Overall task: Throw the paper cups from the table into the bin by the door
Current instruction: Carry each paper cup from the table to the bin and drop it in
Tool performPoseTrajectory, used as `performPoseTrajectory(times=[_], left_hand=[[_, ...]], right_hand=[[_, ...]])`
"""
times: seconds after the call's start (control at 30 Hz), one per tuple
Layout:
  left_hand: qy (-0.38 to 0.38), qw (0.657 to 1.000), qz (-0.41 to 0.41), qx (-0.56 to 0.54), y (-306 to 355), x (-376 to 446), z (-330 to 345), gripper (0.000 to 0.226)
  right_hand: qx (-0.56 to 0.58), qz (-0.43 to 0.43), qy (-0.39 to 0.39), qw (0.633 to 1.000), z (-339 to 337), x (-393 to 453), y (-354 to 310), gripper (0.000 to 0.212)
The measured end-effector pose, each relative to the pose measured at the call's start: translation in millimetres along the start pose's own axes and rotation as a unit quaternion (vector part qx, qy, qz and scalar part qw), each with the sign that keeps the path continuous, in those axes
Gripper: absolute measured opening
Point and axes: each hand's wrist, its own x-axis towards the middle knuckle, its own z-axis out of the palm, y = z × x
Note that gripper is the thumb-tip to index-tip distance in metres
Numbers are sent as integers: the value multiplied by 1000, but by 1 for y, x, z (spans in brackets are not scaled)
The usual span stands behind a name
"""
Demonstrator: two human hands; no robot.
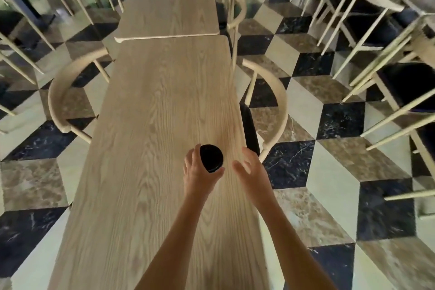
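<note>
A paper cup with a black lid (211, 157) is over the right part of the long wooden table (146, 139). I see it from above, so only the lid shows. My left hand (200, 172) is wrapped around the cup, fingers on its left side and thumb below it. Just to the right, my right hand (249, 169) hovers over the table's edge with fingers spread and nothing in it. No bin or door is in view.
A second wooden table (169, 0) butts against the far end. Pale wooden chairs (273, 106) stand on both sides, with more chairs (388, 73) at the right. The floor has black, beige and brown tiles (329, 172).
</note>
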Motion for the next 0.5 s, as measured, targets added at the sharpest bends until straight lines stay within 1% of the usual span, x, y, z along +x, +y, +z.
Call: performPoseTrajectory(times=[0.33,0.5], left_hand=[[8,998,-28,-49,-4,1,7,87],[-11,991,-22,-131,20,-15,6,80]], right_hand=[[-1,42,41,998,-5,-5,14,58],[1,40,60,997,-17,-23,19,56]])
